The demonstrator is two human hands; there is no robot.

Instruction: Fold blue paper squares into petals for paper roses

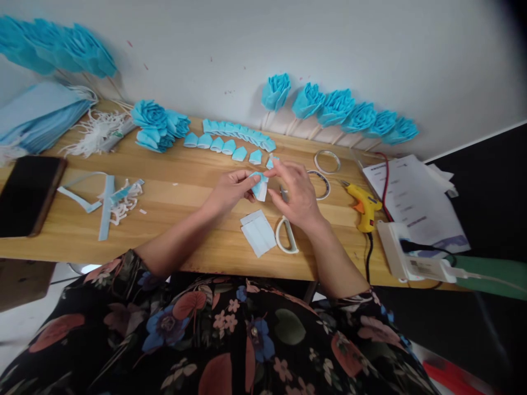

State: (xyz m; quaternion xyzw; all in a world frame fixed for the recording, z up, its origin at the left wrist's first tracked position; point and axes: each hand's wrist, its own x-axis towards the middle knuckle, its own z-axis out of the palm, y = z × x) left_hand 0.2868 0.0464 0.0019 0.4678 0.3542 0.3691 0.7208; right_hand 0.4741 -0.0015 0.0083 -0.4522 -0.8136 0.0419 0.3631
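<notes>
My left hand (230, 189) and right hand (294, 192) each grip, apparently pinching, one blue petal (259, 185) above the surface (185, 186) mid-front, scissors (287, 235) near.

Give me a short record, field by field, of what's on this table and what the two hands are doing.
Surface: light wooden table
Left hand: pinches a small folded light-blue fabric piece
Right hand: grips the same piece from the other side
Below the hands: flat pale-blue rectangular sheet, white-handled scissors
Behind: row of folded blue petals, finished blue fabric roses against the wall
Right side: yellow glue gun, two tape rings, printed papers
Left side: black phone
</notes>
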